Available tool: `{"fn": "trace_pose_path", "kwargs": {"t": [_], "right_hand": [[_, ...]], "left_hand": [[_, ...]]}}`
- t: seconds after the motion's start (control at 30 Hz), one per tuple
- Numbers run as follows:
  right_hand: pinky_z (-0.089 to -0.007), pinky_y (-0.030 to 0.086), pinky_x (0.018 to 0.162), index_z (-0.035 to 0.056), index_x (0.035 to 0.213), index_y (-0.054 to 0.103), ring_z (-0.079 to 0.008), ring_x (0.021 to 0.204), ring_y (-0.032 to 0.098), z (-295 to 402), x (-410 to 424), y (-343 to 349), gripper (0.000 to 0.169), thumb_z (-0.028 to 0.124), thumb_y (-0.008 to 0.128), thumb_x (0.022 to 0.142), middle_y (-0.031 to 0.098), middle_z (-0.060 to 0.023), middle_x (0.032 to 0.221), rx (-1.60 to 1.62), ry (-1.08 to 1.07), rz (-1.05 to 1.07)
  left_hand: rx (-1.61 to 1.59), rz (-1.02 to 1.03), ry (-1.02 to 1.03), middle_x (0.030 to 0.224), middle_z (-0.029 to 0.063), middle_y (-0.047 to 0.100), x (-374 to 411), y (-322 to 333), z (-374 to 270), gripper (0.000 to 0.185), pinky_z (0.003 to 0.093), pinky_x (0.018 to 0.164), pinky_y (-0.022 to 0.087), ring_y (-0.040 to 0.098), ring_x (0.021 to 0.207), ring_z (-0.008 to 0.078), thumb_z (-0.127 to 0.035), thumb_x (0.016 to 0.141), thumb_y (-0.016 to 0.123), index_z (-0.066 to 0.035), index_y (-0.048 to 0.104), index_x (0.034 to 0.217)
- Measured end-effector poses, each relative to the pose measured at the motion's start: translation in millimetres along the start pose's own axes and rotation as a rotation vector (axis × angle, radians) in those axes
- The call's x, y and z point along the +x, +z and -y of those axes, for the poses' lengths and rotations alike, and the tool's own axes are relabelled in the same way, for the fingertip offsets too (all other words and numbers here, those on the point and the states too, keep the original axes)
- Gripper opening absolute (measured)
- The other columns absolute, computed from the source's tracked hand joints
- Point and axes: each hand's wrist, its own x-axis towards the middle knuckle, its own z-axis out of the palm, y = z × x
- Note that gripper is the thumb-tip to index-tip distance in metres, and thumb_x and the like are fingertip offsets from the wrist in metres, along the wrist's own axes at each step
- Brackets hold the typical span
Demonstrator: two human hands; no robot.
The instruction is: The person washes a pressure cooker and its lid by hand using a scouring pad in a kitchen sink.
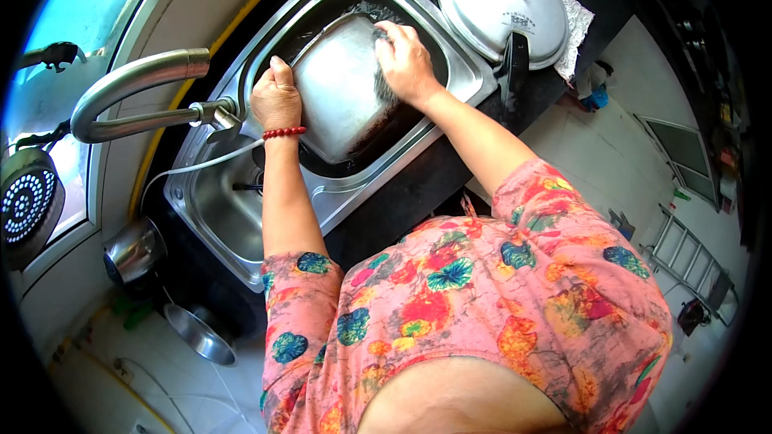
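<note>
A metal pan (338,90), its silvery face dulled and darkened along the lower right, lies tilted in the larger basin of the steel sink (449,21). My left hand (277,93), with a red bead bracelet (283,132) at the wrist, grips the pan's left edge. Pressed to the pan's right side, my right hand (407,63) holds a dark scouring pad (384,81). Part of that pad is hidden under the fingers. Around the pan the basin looks dark and wet.
A curved steel faucet (142,66) arches left of the sink. On the black counter at upper right, a pressure cooker lid (500,6) with a black handle (515,51) rests on a cloth (576,27). An electric kettle (136,250) and a metal bowl (201,334) sit lower left.
</note>
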Motion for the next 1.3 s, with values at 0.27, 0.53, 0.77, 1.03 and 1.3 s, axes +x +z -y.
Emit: {"fn": "trace_pose_path", "kwargs": {"t": [0.27, 0.53, 0.77, 1.03, 1.3], "right_hand": [[-0.046, 0.035, 0.097, 0.0006, 0.117, 0.048, -0.0383, 0.111, 0.044, 59, -39, 14, 0.042, 0.018, 0.056, 0.079, 0.048, -0.0217, 0.113, -0.482, -0.476, -0.021], [-0.0441, 0.041, 0.09, -0.0036, 0.114, 0.042, -0.0401, 0.101, 0.053, 37, 40, 14, 0.037, 0.018, 0.053, 0.085, 0.054, -0.0268, 0.105, -0.247, -0.233, 0.106], [-0.0438, 0.045, 0.083, -0.0008, 0.097, 0.057, -0.0385, 0.092, 0.056, 11, 82, 31, 0.026, 0.021, 0.054, 0.082, 0.057, -0.0236, 0.099, -0.198, -0.23, 0.1], [-0.0391, 0.041, 0.085, 0.0058, 0.085, 0.058, -0.0273, 0.091, 0.055, 50, 27, 26, 0.013, 0.013, 0.06, 0.074, 0.056, -0.0108, 0.088, -0.128, -0.659, 0.089], [-0.0439, 0.046, 0.081, 0.009, 0.08, 0.065, -0.0313, 0.089, 0.056, 25, 79, 50, 0.01, 0.015, 0.06, 0.073, 0.061, -0.0107, 0.092, -0.115, -0.387, 0.1]], "left_hand": [[0.095, 0.093, -0.072, 0.074, 0.0213, 0.063, 1, 1, -22, 0.059, 0.0484, 0.069, 0.047, 0.06, 0.074, 0.0414, -0.052, 0.09, 0.034, -0.007, 0.067, 0.074], [-0.407, 0.408, 0.209, 0.068, 0.0102, 0.047, -9, -15, 6, 0.041, 0.032, 0.064, 0.042, 0.047, 0.066, 0.0201, -0.035, 0.098, 0.036, -0.001, 0.054, 0.085], [-0.399, 0.269, 0.022, 0.059, 0.0046, 0.044, -46, 3, 21, 0.061, 0.0311, 0.056, 0.037, 0.04, 0.059, 0.0141, -0.054, 0.092, 0.038, 0.001, 0.054, 0.072], [-0.247, 0.268, 0.093, 0.057, 0.0173, 0.055, -21, 5, -3, 0.065, 0.0393, 0.055, 0.042, 0.054, 0.055, 0.0315, -0.051, 0.095, 0.031, 0.001, 0.058, 0.066], [-0.212, 0.227, 0.071, 0.056, 0.0178, 0.054, -22, 3, 0, 0.066, 0.0411, 0.054, 0.041, 0.052, 0.053, 0.0325, -0.051, 0.095, 0.032, 0.003, 0.058, 0.068]]}}
